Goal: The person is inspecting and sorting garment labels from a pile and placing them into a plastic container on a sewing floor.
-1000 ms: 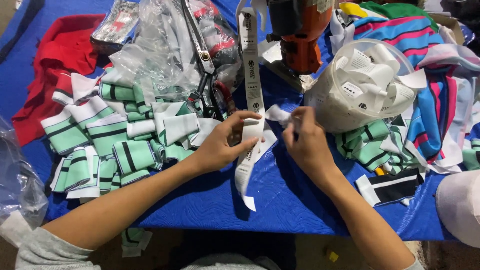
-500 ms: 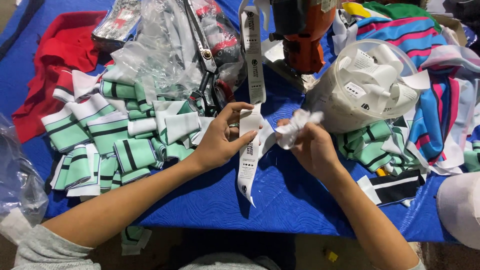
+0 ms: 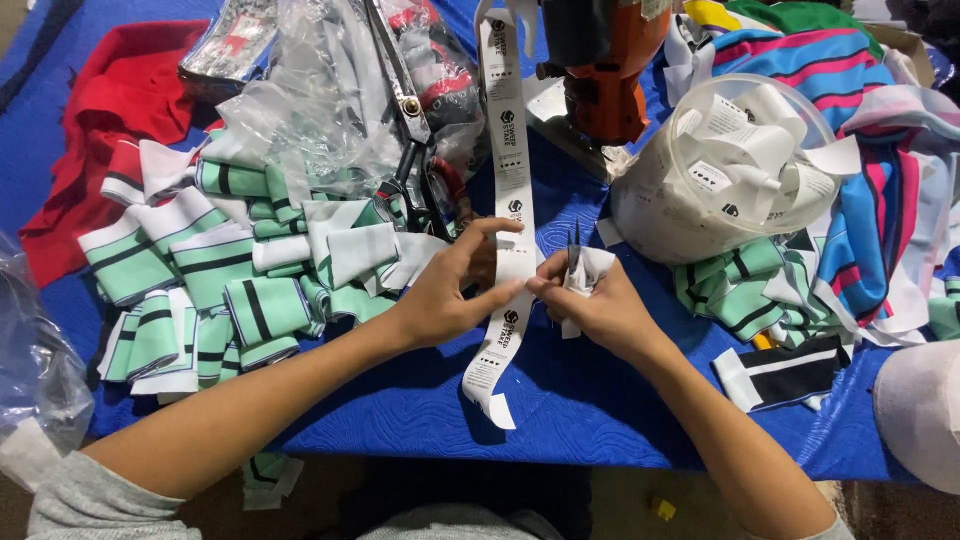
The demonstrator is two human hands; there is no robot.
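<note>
Left hand (image 3: 440,295) pinches the long white label ribbon (image 3: 505,200) at table centre, while the right hand (image 3: 600,310) grips small snips (image 3: 574,245) and a wad of cut labels. Plenty is snipped already: at 2 o'clock a clear plastic tub (image 3: 725,170) brims with stiff white tags, yet glossy printed tape stretches uncut toward 12. Soft green-striped knit cuffs (image 3: 200,280) pile at 9 on quilted blue cloth (image 3: 600,420).

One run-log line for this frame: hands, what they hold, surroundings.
left hand: pinches white label strip | right hand: holds small snips, cut labels | nearby: clear tub of labels, green-striped cuffs
</note>
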